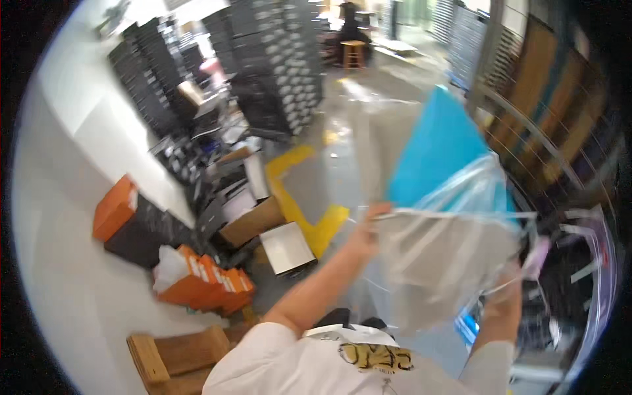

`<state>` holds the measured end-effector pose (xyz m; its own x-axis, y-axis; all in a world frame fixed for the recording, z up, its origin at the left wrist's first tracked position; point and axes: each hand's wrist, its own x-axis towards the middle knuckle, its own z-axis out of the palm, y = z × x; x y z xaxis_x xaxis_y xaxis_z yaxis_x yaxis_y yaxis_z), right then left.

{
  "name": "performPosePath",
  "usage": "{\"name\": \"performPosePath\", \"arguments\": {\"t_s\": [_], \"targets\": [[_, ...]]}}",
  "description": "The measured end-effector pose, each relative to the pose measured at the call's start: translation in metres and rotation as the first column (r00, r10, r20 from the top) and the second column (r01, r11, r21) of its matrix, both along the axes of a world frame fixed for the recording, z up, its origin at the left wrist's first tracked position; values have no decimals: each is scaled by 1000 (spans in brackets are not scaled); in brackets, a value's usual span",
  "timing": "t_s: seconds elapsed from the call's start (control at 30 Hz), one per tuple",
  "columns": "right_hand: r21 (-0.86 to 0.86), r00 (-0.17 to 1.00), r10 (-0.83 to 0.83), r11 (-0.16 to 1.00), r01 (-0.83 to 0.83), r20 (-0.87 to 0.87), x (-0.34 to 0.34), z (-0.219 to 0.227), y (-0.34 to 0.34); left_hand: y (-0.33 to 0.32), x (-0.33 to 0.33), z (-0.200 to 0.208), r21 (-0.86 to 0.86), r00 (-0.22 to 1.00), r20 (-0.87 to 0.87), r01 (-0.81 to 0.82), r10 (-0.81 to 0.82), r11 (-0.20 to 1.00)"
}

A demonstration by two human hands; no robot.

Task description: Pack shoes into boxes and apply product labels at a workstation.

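A matte grey-beige sheet, seemingly cloth or soft paper, is held up in front of the person's chest, right of centre, above the floor. A bright turquoise-blue pointed panel rises behind its top edge, with thin, glossy clear plastic film draped over both. The left hand appears to pinch the grey-beige sheet at its upper left corner; the right hand is at the lower right, mostly hidden by film, so I cannot tell whether its fingers are closed.

The bundle looks light and floppy, hardly fragile, though the blue panel seems somewhat stiffer. The film is probably slippery and easily creased, so a firm hold at both upper corners, catching the cloth along with the film, should suit it best.

Counted: one blue panel, one grey-beige sheet in front and another greyish panel behind; one open brown cardboard carton, one white-topped flat box, one large orange-and-black box, one round wooden stool. The row of small orange cardboard boxes numbers several, too blurred to count exactly
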<state>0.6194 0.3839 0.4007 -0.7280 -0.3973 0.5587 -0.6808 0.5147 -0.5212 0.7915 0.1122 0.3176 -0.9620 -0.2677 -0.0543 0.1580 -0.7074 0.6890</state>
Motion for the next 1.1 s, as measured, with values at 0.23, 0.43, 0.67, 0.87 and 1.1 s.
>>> {"name": "performPosePath", "arguments": {"t_s": [0.23, 0.43, 0.67, 0.87, 1.1], "targets": [[-354, 603, 260, 935, 40, 754, 128, -191, -124, 23, -72, 26, 465, 991, -67, -69, 113, 882], [-530, -5, 533, 843, 87, 846, 194, -165, -143, -38, -69, -48, -660, 860, -52, -411, 508, 628], [273, 862, 332, 851, -449, 384, 132, -118, -73, -75, -11, -57, -906, 993, -111, -122, 50, 405], [502, 815, 525, 650, -571, 246, 114, -51, -57, -83, 6, -66, -957, 957, -127, -49, -261, 287], [247, 930, 337, 897, -365, 149, 8, 3, -29, -105, 15, -22, -244, 883, 229, 461, -411, 853]]}}
